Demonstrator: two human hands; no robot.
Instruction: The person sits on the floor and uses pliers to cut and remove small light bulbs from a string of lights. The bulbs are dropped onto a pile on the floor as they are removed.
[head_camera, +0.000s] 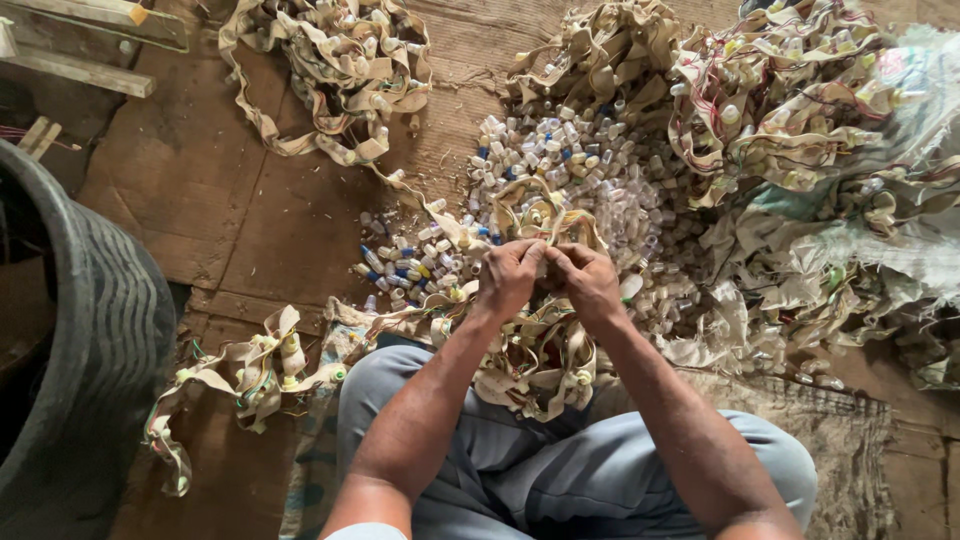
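Now both my hands meet in front of me, just above my knees. My left hand (510, 278) and my right hand (588, 280) are touching at the fingertips, and both are closed, pinching the same beige strip (530, 350). This strip is a long cloth band with small plastic caps fixed on it and thin coloured wires along it. It hangs down from my fingers onto my lap and lies over my grey trousers (600, 470). From there it runs away to my left, across the floor (250, 210), in loose loops.

Just behind my hands there is a heap of loose small caps (590, 170), most of them clear or white, some blue and a few yellow. The heap lies on the floor between me and the big piles of the same strip. One pile (340, 70) is far in front, on the left side. A bigger tangle (800, 110) is on the right side, and it lies partly on a woven sack (900, 240).

At my far left I see a dark ribbed tub (90, 330), well apart from my hands. Some wooden boards (80, 70) are in the upper left corner.
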